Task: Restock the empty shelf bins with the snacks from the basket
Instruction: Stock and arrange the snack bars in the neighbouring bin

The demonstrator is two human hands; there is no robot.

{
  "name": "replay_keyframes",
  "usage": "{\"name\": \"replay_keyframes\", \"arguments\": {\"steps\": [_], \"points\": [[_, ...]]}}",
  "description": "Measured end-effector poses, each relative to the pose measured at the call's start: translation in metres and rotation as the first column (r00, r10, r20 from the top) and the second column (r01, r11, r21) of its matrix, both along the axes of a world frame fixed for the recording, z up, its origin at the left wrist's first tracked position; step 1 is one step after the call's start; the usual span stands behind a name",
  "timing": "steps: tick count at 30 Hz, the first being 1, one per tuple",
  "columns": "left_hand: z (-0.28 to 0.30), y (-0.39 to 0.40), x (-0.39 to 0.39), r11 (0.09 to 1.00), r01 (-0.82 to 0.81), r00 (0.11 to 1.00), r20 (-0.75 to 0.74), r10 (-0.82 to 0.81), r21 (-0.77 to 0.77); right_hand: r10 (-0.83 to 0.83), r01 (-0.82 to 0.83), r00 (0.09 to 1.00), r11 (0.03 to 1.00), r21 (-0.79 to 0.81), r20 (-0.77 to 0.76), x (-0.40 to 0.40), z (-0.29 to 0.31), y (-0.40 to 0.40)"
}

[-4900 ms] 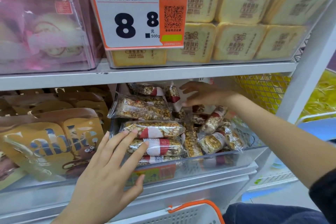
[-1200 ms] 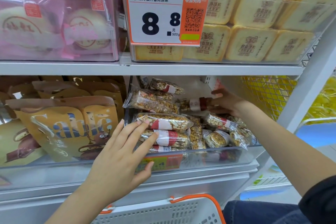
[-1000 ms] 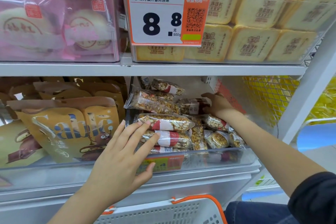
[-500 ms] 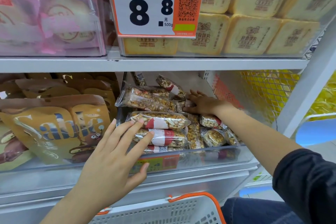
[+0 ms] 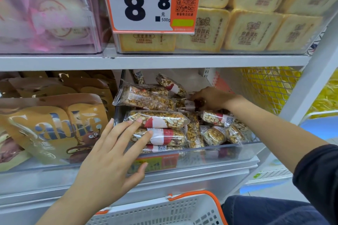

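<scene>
A clear shelf bin (image 5: 219,155) on the lower shelf holds several nut bars in clear wrappers with red-and-white labels. My left hand (image 5: 109,160) is spread flat against the front stack of nut bars (image 5: 164,122), fingertips on two of them and thumb on the bin's front wall. My right hand (image 5: 212,98) reaches deep into the bin, its fingers curled on a small nut bar (image 5: 186,105) lying on top of the pile. The white basket (image 5: 164,212) with an orange handle sits below the shelf; what is inside it is hidden.
Brown "Sablé" pouches (image 5: 54,129) fill the bin to the left. The shelf above (image 5: 164,62) carries a bin of toast slices (image 5: 256,29) with an 8.8 price card (image 5: 146,2), and pink packets (image 5: 45,14). A white upright (image 5: 311,82) and yellow mesh (image 5: 265,87) stand right.
My right hand carried a nut bar into the back of the bin, laid it on the pile, and now curls its fingers on it. My left hand stayed pressed on the front stack.
</scene>
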State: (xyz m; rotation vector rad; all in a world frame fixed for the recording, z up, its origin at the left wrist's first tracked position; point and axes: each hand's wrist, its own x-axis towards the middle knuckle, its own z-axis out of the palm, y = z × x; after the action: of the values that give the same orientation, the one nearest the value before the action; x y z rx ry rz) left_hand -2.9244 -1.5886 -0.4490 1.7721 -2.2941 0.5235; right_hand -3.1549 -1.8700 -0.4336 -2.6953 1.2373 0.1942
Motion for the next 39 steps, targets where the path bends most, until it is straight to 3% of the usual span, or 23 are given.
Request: {"name": "replay_keyframes", "arguments": {"steps": [5, 8, 10, 13, 17, 23, 26, 28, 30, 32, 36, 39], "points": [[0.0, 0.0, 0.0, 1.0, -0.004, 1.0, 0.002, 0.004, 0.0, -0.053, 0.05, 0.998, 0.994, 0.094, 0.028, -0.01, 0.005, 0.009], [0.0, 0.0, 0.001, 1.0, -0.001, 1.0, 0.012, 0.001, -0.004, -0.234, 0.186, 0.949, 0.957, 0.224, 0.211, -0.022, 0.046, 0.037], [0.0, 0.001, 0.001, 1.0, -0.001, 1.0, 0.006, 0.001, -0.006, -0.321, 0.254, 0.936, 0.901, 0.352, 0.144, -0.035, 0.069, 0.063], [0.001, 0.001, -0.001, 1.0, -0.012, 1.0, 0.013, 0.012, 0.003, -0.198, 0.205, 0.979, 0.936, 0.286, -0.053, -0.053, 0.062, 0.097], [0.003, 0.008, -0.004, 1.0, -0.027, 1.0, 0.015, 0.027, -0.002, -0.323, 0.292, 0.941, 0.925, 0.242, 0.099, -0.056, 0.038, 0.109], [0.022, 0.018, -0.031, 0.971, 0.128, 0.985, -0.089, -0.149, -0.202, -0.291, 0.257, 0.957, 0.862, 0.438, 0.012, -0.062, 0.049, 0.108], [0.046, -0.003, -0.068, 0.94, 0.236, 0.964, -0.065, -0.259, -0.248, -0.317, 0.258, 0.939, 0.907, 0.334, 0.137, -0.061, 0.045, 0.109], [0.066, -0.027, -0.093, 0.965, 0.228, 0.969, -0.068, -0.237, -0.127, -0.358, 0.291, 0.896, 0.92, 0.264, 0.261, -0.059, 0.038, 0.108], [0.083, -0.055, -0.112, 0.984, 0.14, 0.982, -0.139, -0.125, 0.109, -0.405, 0.326, 0.838, 0.909, 0.261, 0.366, -0.062, 0.032, 0.105], [0.091, -0.082, -0.122, 0.937, 0.081, 0.975, -0.221, -0.004, 0.34, -0.433, 0.343, 0.761, 0.9, 0.268, 0.482, -0.068, 0.031, 0.103], [0.1, -0.127, -0.133, 0.903, 0.07, 0.978, -0.207, 0.022, 0.424, -0.393, 0.355, 0.664, 0.915, 0.194, 0.636, -0.075, 0.036, 0.103], [0.092, -0.166, -0.133, 0.825, -0.011, 0.996, -0.068, 0.059, 0.565, -0.37, 0.361, 0.735, 0.923, 0.133, 0.569, -0.074, 0.041, 0.106]]}}
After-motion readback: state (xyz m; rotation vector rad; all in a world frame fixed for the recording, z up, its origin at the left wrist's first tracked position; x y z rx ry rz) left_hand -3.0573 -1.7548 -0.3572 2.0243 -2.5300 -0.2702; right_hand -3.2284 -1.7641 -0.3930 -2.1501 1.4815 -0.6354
